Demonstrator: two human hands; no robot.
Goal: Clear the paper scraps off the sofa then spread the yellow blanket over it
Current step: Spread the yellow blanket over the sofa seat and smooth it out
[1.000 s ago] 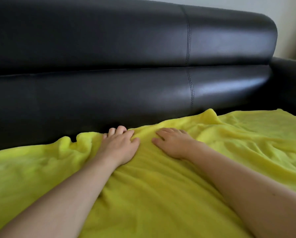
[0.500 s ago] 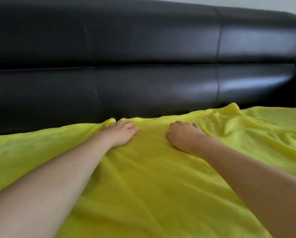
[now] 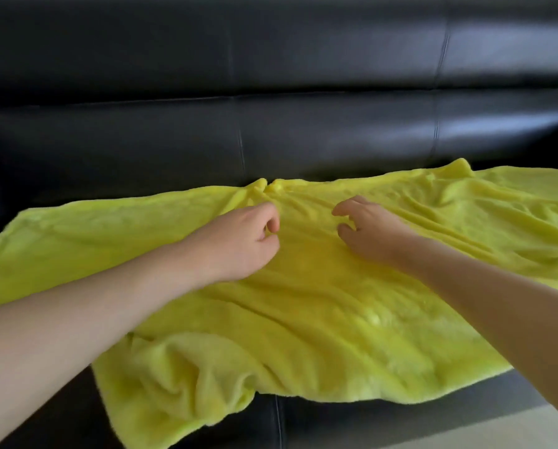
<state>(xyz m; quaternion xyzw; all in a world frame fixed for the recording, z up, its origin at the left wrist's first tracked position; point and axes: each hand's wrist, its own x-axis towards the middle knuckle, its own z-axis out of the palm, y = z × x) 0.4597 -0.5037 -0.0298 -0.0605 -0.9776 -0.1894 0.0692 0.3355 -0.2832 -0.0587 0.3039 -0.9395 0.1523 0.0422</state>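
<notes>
A: Item one, sofa [image 3: 271,76]: black leather, seat and backrest. Paper scraps?

B: None visible on any bare part of it. I judge the clearing step finished, though whatever lies under the cloth is hidden.

A: Item two, yellow blanket [image 3: 319,319].

B: Lying on the sofa seat, far edge just short of the sofa backrest, near edge hanging over the sofa front. Wrinkled toward the sofa's right end, bunched at the front corner on the left. Dark leather shows past its left edge, so coverage looks partial. Spreading is under way, not complete, by my reading.

A: Item three, left hand [image 3: 242,241].

B: Over the blanket's middle, near the sofa backrest. Fingers curled; whether they pinch cloth, I cannot tell.

A: Item four, right hand [image 3: 368,231].

B: Just beside the left, fingers bent clawlike on the cloth, apparently holding nothing.

A: Remaining?

B: Likely smoothing wrinkles and pulling the blanket over the uncovered left seat.
</notes>
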